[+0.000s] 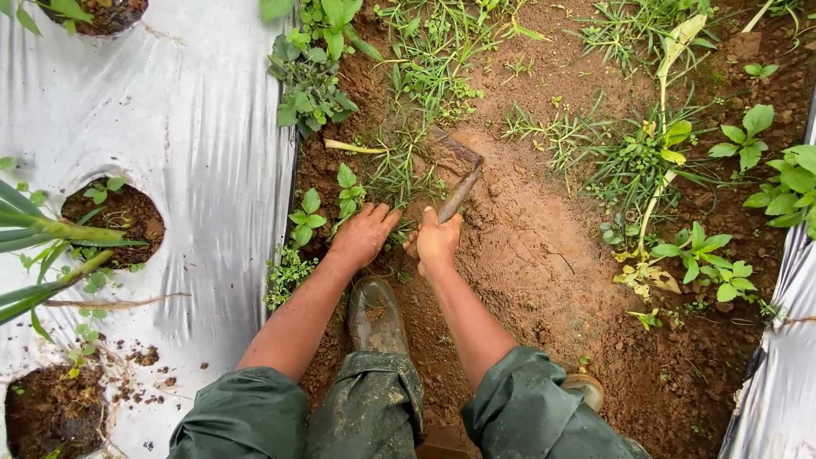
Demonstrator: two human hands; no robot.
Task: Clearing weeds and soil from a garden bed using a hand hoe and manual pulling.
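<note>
Plastic mulch sheet [187,110]: silver-grey, wrinkled, covering the bed on the left; round planting holes show dark soil. A second strip [786,374] edges the right side.

Furrow of bare soil [544,255]: reddish-brown, damp, running between the two sheets; scraped smooth in the middle.

Weeds [425,59]: grasses and broad-leaved seedlings, thick along the far end and right margin of the furrow, with a smaller clump [310,85] against the left sheet's edge.

Long-leaved plant [42,234]: green blades reaching in from the left over a planting hole.

Person's legs: dark green waterproof trousers [365,408], mud-smeared; one muddy rubber boot [376,316] planted in the furrow just below the hands.

Left hand [364,234]: palm down, fingers spread and pressed into the low weeds beside the left sheet; whether it grips any stems cannot be told.

Right hand [436,240]: clenched round the handle of the small hoe, just beside the left hand.

Small hoe [459,174]: short, mud-coated handle angled away from the person; blade set into the soil at the edge of the grass.
</note>
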